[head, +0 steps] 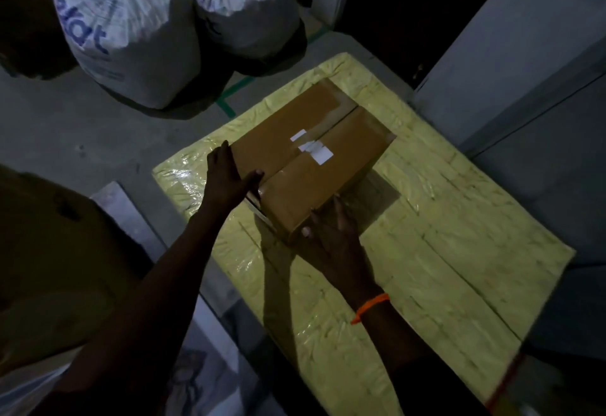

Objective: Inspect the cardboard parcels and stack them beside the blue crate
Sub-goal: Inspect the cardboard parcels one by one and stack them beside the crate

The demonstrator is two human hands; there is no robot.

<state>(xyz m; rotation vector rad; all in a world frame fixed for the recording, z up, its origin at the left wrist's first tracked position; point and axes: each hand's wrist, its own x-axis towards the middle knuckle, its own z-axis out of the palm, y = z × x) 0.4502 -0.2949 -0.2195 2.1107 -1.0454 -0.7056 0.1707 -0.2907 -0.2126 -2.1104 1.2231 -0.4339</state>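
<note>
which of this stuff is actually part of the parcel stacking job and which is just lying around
Job in hand:
- cardboard parcel
- left hand and right hand, pressed against its near sides
- no blue crate in view

Lying about:
- yellow plastic-wrapped slab under the parcel
- white sack with blue print
- second white sack
- green floor tape
- grey panel

A brown parcel point(341, 169) sits on the yellow, film-wrapped worktop point(442, 235), its top seam taped and marked with small white labels point(315, 149); the left hand point(226, 179) lies on its near-left corner, thumb across the top; the right hand point(334, 238), an orange band point(370, 307) on its wrist, presses straight fingers point(337, 209) against the near-right side. Two white sacks point(131, 31) stand on the grey floor point(65, 126) beyond the worktop's far-left corner; the light is dim.
</note>
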